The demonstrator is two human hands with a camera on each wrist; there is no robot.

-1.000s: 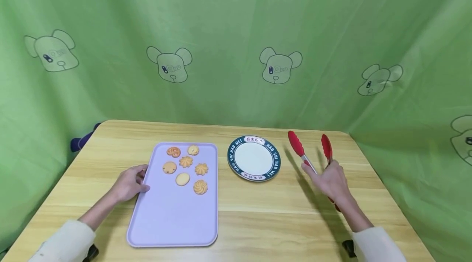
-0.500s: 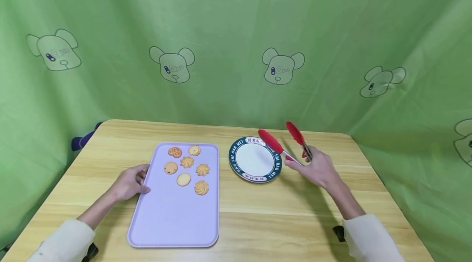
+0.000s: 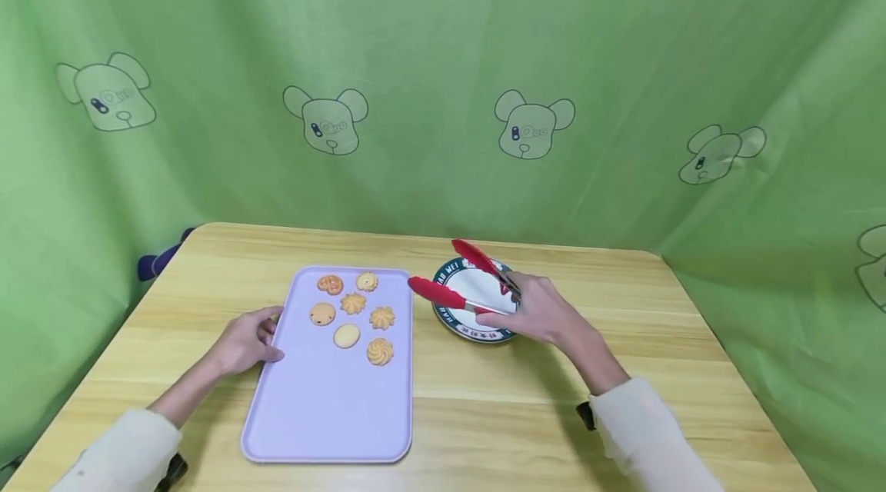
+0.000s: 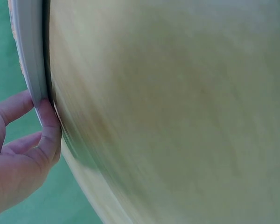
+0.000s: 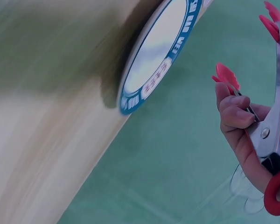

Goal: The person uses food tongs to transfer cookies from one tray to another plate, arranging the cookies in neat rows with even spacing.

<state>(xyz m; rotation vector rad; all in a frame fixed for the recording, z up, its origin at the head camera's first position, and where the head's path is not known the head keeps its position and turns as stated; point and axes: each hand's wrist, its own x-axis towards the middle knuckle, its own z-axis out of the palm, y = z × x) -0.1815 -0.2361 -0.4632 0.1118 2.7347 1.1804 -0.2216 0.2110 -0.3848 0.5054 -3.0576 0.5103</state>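
Observation:
My left hand (image 3: 240,344) pinches the left rim of a lilac rectangular tray (image 3: 325,415). In the left wrist view, thumb and fingers (image 4: 49,123) take the tray's edge (image 4: 30,51) from both sides. Several cookies (image 3: 347,336) of different shapes, one like a pretzel, lie on the tray's far half. My right hand (image 3: 543,311) grips metal tongs (image 3: 443,293) with red tips spread apart. They hang over the white plate (image 3: 477,336) with its dark green lettered rim, the near tip reaching the tray's right edge in the head view. Nothing is between the tips.
All this stands on a light wooden table (image 3: 484,430). A green curtain (image 3: 415,31) printed with bear heads encloses it at the back and sides. Something dark purple (image 3: 159,263) shows behind the table's far left edge.
My right hand has carried the open tongs leftward from the table's right side to over the plate, toward the tray. The left hand has stayed at the tray's rim.

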